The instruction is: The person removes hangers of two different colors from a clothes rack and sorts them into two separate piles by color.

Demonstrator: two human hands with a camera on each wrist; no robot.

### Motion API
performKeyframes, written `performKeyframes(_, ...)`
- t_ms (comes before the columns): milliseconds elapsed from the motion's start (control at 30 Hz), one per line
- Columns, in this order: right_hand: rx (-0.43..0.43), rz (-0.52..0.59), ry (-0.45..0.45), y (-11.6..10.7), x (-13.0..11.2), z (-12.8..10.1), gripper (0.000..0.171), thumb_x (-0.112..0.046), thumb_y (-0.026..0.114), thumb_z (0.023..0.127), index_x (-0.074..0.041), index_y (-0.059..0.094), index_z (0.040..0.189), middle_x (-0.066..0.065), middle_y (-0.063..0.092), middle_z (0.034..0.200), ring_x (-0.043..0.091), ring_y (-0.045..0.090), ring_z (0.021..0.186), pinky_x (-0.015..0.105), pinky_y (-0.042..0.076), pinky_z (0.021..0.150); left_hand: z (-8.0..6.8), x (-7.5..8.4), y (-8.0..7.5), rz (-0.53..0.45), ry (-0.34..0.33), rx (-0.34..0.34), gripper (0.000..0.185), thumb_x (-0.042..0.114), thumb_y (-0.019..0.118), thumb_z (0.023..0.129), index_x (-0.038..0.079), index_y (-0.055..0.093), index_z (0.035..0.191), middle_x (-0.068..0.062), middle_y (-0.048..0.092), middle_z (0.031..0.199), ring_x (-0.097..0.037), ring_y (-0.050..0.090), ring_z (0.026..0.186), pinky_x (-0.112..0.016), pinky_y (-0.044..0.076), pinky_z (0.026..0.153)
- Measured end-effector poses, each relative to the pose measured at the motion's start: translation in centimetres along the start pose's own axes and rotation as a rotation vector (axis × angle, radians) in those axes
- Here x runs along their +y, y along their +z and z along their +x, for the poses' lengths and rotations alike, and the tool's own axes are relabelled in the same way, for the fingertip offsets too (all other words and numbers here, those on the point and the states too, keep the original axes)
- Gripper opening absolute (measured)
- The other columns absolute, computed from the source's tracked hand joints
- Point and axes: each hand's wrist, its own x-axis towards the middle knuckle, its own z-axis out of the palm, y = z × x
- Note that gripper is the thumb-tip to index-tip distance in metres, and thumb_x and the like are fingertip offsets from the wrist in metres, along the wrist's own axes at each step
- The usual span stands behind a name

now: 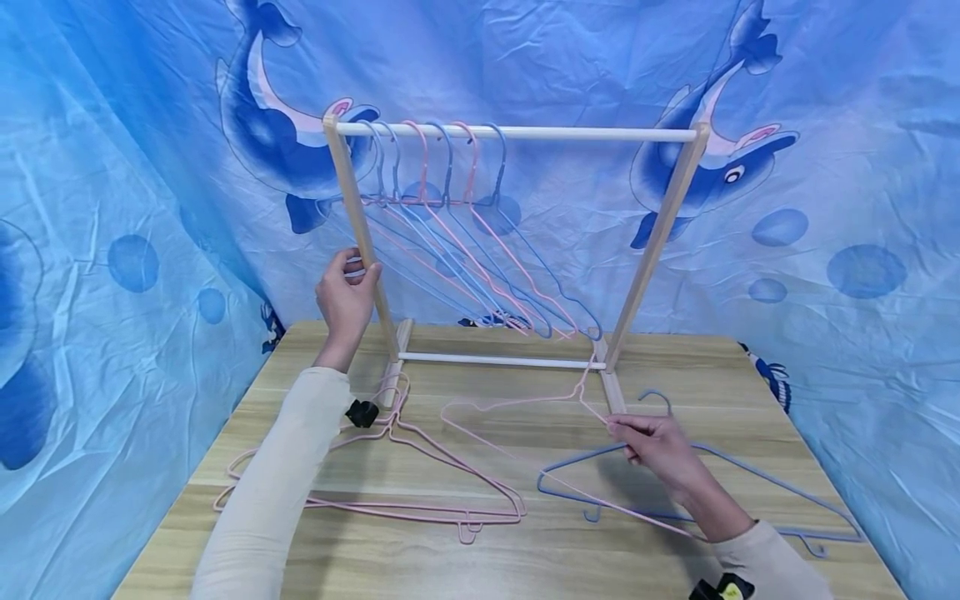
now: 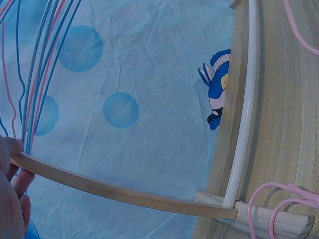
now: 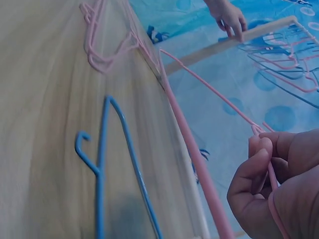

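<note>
My left hand point(image 1: 347, 296) grips the left wooden post point(image 1: 357, 200) of a small clothes rack, thumb and fingers on either side of it. In front of the rack, my right hand point(image 1: 660, 446) pinches a pink clothes hanger point(image 3: 193, 149) by its shoulder near the neck. That hanger is raised off the table, its hook pointing up toward the rack's right foot. Below the right hand lies a blue hanger point(image 3: 99, 199). Several pink and blue hangers hang by their hooks point(image 1: 471, 158) from the left and middle of the white top rail point(image 1: 592, 133).
Several pink hangers point(image 1: 517, 500) lie overlapped on the left of the wooden table point(image 1: 420, 567), partly behind my left forearm. A white lower bar point(image 1: 502, 361) joins the rack's feet. A blue dolphin-print cloth point(image 1: 862, 183) surrounds the table at the back and sides.
</note>
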Motion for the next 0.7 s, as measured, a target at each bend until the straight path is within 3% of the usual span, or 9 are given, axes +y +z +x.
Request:
performKeyframes(367, -0.18, 0.099, 0.037, 4.8, 0.8, 1.5, 0.044, -0.015, 0.065, 0.1, 0.016, 0.059, 0.131, 0.004, 0.069, 0.09, 0.003, 0.055, 0.065, 0.016, 0.047, 0.057, 0.0, -0.2, 0.0, 0.004, -0.001, -0.002, 0.032, 0.02, 0.074, 0.096, 0.007, 0.069, 0.124, -0.016, 0.074, 0.112, -0.03, 0.075, 0.098, -0.047, 0.061, 0.086)
performKeyframes(700, -0.246, 0.145, 0.036, 11.0, -0.3, 3.1, 0.041, -0.013, 0.068, 0.098, 0.014, 0.063, 0.127, 0.005, 0.07, 0.089, 0.008, 0.056, 0.069, 0.017, 0.046, 0.057, 0.2, -0.3, 0.0, 0.0, 0.005, 0.003, 0.031, 0.021, 0.074, 0.096, 0.008, 0.07, 0.124, -0.015, 0.075, 0.111, -0.03, 0.075, 0.097, -0.046, 0.061, 0.086)
